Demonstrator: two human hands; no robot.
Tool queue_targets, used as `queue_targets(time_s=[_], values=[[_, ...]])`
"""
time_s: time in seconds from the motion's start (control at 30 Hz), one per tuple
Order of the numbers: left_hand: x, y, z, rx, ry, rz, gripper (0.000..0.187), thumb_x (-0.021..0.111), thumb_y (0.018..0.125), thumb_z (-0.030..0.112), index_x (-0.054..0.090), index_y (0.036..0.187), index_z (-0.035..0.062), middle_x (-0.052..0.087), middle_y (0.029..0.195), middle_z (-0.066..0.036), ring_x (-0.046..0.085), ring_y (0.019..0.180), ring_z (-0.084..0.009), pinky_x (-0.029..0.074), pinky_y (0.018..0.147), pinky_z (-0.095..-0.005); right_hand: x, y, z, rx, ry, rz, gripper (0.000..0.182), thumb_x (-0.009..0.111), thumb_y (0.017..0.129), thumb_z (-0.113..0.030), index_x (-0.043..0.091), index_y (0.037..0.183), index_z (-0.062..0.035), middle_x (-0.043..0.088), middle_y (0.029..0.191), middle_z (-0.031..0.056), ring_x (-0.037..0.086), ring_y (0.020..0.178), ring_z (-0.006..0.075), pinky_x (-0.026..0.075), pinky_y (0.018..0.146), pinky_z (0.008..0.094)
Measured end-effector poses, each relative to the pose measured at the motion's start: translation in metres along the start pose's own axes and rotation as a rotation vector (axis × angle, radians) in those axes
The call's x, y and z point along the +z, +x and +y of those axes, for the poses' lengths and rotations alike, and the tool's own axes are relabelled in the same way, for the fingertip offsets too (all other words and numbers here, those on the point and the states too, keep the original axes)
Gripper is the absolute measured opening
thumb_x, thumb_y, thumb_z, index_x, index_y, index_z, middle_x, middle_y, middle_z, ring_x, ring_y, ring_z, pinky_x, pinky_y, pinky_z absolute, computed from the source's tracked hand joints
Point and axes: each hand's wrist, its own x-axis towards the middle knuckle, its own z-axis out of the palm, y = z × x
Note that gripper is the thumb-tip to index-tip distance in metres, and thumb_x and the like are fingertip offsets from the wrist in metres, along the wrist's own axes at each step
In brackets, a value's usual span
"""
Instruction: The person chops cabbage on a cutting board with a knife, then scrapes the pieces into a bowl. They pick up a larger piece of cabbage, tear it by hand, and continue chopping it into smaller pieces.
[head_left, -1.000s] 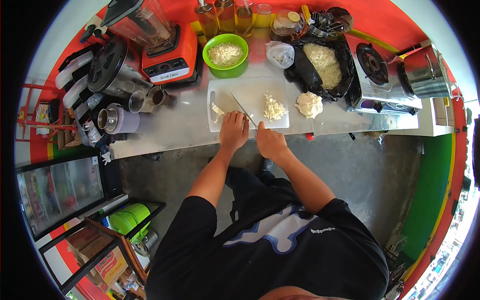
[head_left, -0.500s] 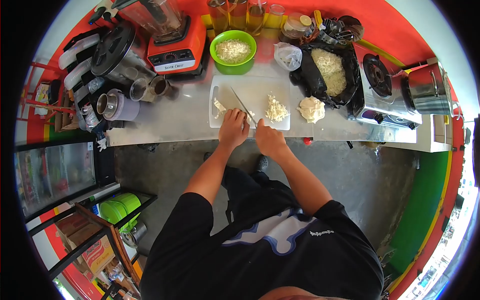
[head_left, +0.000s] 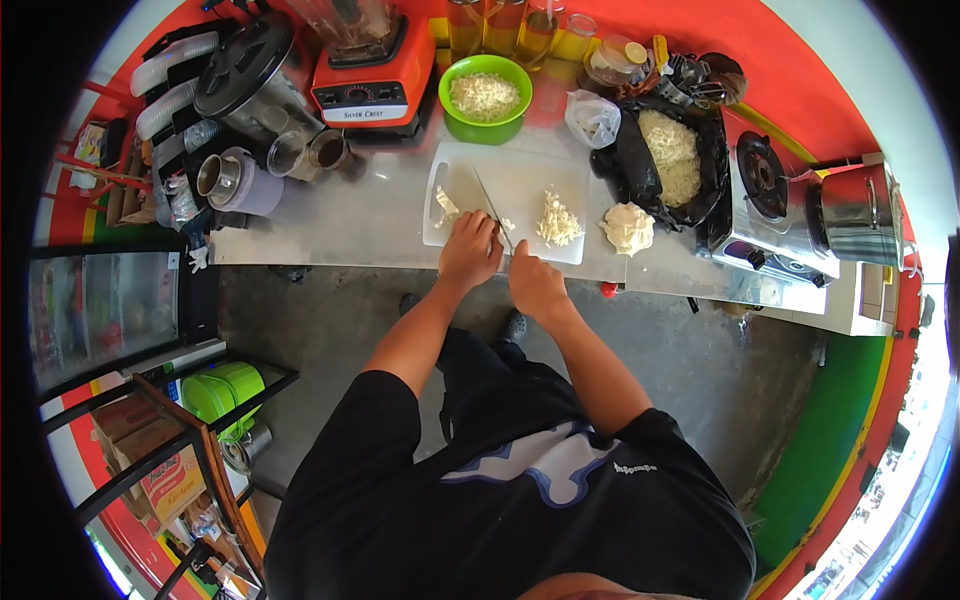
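Note:
My right hand [head_left: 537, 281] is wrapped round the handle of a knife [head_left: 491, 204], whose blade points up and left over a white cutting board [head_left: 510, 168]. My left hand [head_left: 470, 248] is on the board's front part, left of the blade, with bent fingers pressed on something mostly hidden under them. Pale strips [head_left: 445, 206] lie left of that hand, and small chopped bits show beside the blade. A pile of chopped pale pieces [head_left: 558, 220] sits on the board's right side. Right of the board rests a pale lump [head_left: 628, 229].
Behind the board stands a green bowl [head_left: 484, 131] of chopped pale pieces. A red blender [head_left: 366, 87] and metal containers are at the left. On the right are a black bag [head_left: 628, 158] with shredded food, a clear plastic bag [head_left: 592, 119], a stove [head_left: 778, 230] and a pot [head_left: 862, 212].
The camera view has tilted slightly, shifting the whole scene. Both hands stay at the board, with the knife in nearly the same place.

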Motion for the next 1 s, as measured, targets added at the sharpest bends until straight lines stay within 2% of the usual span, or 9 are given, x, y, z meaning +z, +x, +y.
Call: queue_targets(time_s=[0.07,0.17,0.37,0.5,0.67,0.83,0.9,1.0], values=[[-0.004,0.002,0.003,-0.004,-0.025,-0.004,0.015,0.062,0.080,0.006,0.058,0.094,0.0035,0.055,0.097,-0.011,0.053,0.097,-0.0331,0.045,0.087,-0.0439,0.006,-0.011,-0.001,0.004,-0.048,0.020,0.039,0.058,0.092,-0.010,0.042,0.122,0.0075,0.073,0.094,0.0229,0.074,0.088,0.0364,0.060,0.077,0.0422],[-0.005,0.002,0.000,0.002,-0.036,-0.013,0.016,0.061,0.082,0.009,0.058,0.096,0.0048,0.054,0.099,-0.010,0.053,0.099,-0.0312,0.045,0.088,-0.0440,0.023,0.000,-0.001,-0.005,-0.031,0.092,0.037,0.060,0.091,-0.009,0.043,0.119,0.0076,0.073,0.093,0.0230,0.074,0.088,0.0356,0.061,0.076,0.0425],[0.003,-0.001,-0.007,0.003,-0.054,-0.042,0.015,0.059,0.083,0.007,0.057,0.097,0.0058,0.054,0.101,-0.010,0.052,0.101,-0.0322,0.044,0.090,-0.0443,-0.002,0.014,-0.003,-0.025,-0.003,0.072,0.031,0.059,0.091,-0.009,0.043,0.115,0.0030,0.073,0.092,0.0223,0.075,0.087,0.0349,0.061,0.075,0.0428],[0.000,-0.001,-0.004,-0.003,-0.061,-0.048,0.012,0.058,0.083,0.007,0.056,0.095,0.0063,0.054,0.102,-0.010,0.052,0.101,-0.0323,0.044,0.090,-0.0446,0.006,-0.006,-0.004,0.015,-0.024,0.039,0.030,0.058,0.092,-0.009,0.043,0.116,0.0022,0.073,0.091,0.0217,0.075,0.087,0.0353,0.061,0.075,0.0434],[-0.003,0.001,-0.002,-0.030,-0.061,-0.062,0.012,0.057,0.084,0.006,0.054,0.096,0.0058,0.055,0.102,-0.011,0.053,0.102,-0.0335,0.045,0.089,-0.0462,0.014,0.013,-0.006,0.036,0.022,0.073,0.028,0.057,0.093,-0.011,0.043,0.115,0.0017,0.073,0.091,0.0218,0.075,0.088,0.0358,0.060,0.077,0.0434],[-0.001,0.007,-0.001,-0.018,-0.094,0.045,0.014,0.057,0.084,0.003,0.054,0.098,0.0037,0.056,0.097,-0.013,0.055,0.096,-0.0364,0.047,0.086,-0.0464,-0.005,0.016,-0.008,0.013,-0.006,0.092,0.026,0.055,0.094,-0.011,0.044,0.115,0.0009,0.074,0.092,0.0218,0.075,0.088,0.0357,0.060,0.079,0.0430],[-0.002,0.004,-0.002,-0.050,-0.213,0.075,0.013,0.059,0.084,0.002,0.056,0.096,0.0022,0.057,0.095,-0.014,0.056,0.093,-0.0372,0.047,0.083,-0.0465,-0.005,0.005,-0.009,0.017,-0.032,0.069,0.024,0.053,0.095,-0.011,0.045,0.115,0.0006,0.074,0.092,0.0216,0.075,0.088,0.0357,0.060,0.080,0.0431],[-0.004,0.000,0.004,-0.064,-0.220,0.151,0.009,0.061,0.084,0.002,0.059,0.093,0.0013,0.057,0.095,-0.014,0.057,0.093,-0.0363,0.048,0.080,-0.0458,0.010,-0.002,-0.009,0.041,-0.007,0.051,0.032,0.059,0.090,-0.006,0.042,0.116,0.0030,0.073,0.093,0.0239,0.074,0.090,0.0376,0.060,0.078,0.0447]])
